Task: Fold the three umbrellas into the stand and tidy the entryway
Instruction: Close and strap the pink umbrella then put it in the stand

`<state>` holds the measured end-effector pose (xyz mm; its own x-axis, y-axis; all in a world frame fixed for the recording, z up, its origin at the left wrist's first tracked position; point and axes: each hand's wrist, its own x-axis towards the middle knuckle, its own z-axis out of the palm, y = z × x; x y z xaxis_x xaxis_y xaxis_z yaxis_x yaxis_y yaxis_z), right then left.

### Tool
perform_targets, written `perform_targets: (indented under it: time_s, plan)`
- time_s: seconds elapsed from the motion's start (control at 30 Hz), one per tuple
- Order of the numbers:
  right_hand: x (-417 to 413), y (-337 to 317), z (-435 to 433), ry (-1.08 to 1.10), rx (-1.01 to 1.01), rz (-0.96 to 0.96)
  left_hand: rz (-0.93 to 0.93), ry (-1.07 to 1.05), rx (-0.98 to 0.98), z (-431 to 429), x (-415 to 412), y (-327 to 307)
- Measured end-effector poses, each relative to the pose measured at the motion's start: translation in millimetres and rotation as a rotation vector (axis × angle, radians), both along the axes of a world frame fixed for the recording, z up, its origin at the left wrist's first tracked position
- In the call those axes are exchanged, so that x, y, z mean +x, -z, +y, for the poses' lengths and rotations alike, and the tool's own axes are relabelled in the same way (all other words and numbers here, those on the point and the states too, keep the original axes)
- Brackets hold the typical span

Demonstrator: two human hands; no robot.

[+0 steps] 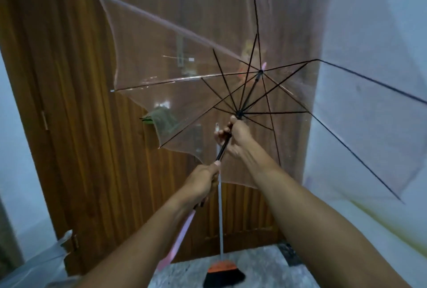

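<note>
Before the wooden door (80, 102), a clear umbrella (161, 56) is held open in mid-air by both hands.
The left grip (203, 181) is curled round the black shaft low down, just above the pink handle (182, 230). The right grip (235, 139) is wrapped round the shaft higher up, right at the runner where the black ribs meet. The canopy is spread wide and tilted away from the person. Beyond it a broom (220, 206) stands upright by the door, its orange-and-black head on the grey floor (258, 264).
</note>
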<state>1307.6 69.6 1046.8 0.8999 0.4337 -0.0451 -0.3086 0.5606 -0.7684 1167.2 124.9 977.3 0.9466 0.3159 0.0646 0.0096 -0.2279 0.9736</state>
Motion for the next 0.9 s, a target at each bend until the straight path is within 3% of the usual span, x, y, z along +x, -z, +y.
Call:
perform_targets:
  time_s: [0.17,0.5,0.6,0.77,0.9]
  plan:
    - [0,0,-26,-0.119,0.015,0.019,0.003,0.036,-0.079,-19,21,-17]
    - [73,-51,-112,0.211,-0.025,-0.128,0.051,0.351,-0.128,-75,35,-10]
    - [100,-55,-137,0.2,-0.046,-0.107,-0.019,0.285,-0.088,-108,57,-14]
    - [124,-55,-179,0.249,-0.032,-0.101,0.022,0.255,-0.101,-147,109,-13]
    - [142,-31,-200,0.057,-0.018,-0.136,-0.037,0.196,-0.253,-188,170,-30]
